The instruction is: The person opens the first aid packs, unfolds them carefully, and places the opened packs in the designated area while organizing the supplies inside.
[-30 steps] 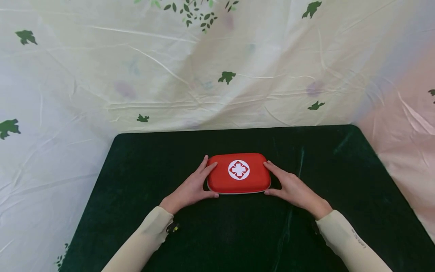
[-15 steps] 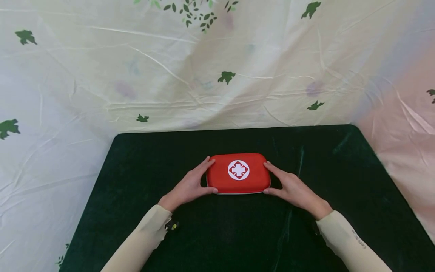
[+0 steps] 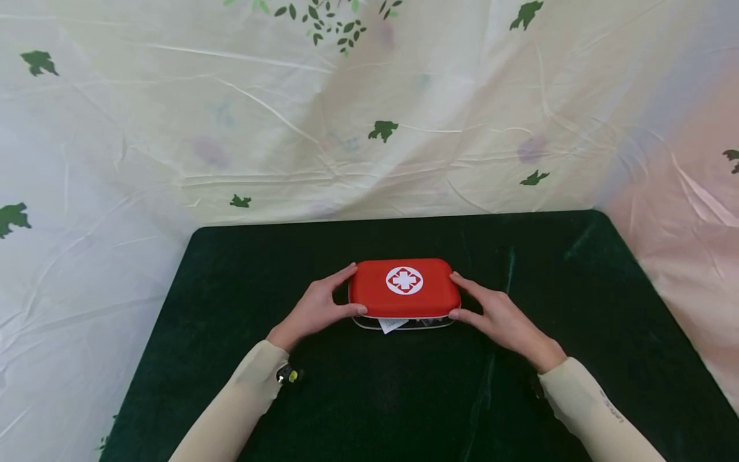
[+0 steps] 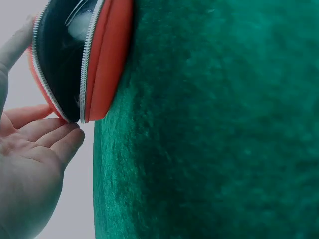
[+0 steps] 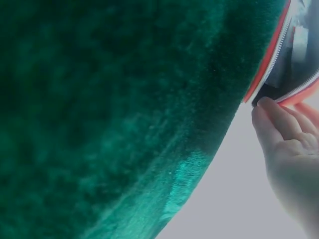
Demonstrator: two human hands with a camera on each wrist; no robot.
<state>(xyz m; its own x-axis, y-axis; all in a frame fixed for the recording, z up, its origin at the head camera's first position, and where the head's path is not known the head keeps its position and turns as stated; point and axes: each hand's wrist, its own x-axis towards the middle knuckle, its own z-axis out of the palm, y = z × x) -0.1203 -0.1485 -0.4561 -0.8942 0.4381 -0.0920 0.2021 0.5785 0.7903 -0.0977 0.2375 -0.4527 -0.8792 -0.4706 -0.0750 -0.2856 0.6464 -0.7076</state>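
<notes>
Red case [image 3: 405, 303], head view: sits mid-counter [image 3: 375, 398], parted along its near side; a white paper slip [image 3: 390, 325] pokes out over the lower rim [image 3: 427, 328].
Left hand [image 3: 316, 311], head view: holds the left end of the lid [image 3: 369, 289], thumb at the near corner, fingers at the far one.
Right hand [image 3: 502, 319], head view: holds the right end in the same way, mirrored.
Lid lift, head view: seems to be the step in hand. Best to raise both ends level, thumbs leading the near edge and the far edge left low, since the hinge is probably there. Go gently; the slip looks loose and could slide out.
Zip teeth [image 4: 85, 64], left wrist view: two metal rows spread apart, meeting close to the left fingertips [image 4: 75, 137]. The gap's depth shows, with dark lining [image 4: 57, 59]; from the head it is only a thin strip.
Lower half [image 4: 105, 64], left wrist view: rests on the counter, untouched by this hand's visible fingers.
Pale packet [image 5: 300, 45], right wrist view: lies inside near clear wrapping [image 5: 303, 12], plainer than in the other views.
Right fingers [image 5: 279, 117], right wrist view: at the corner where the halves meet; the thumb cannot be made out.
</notes>
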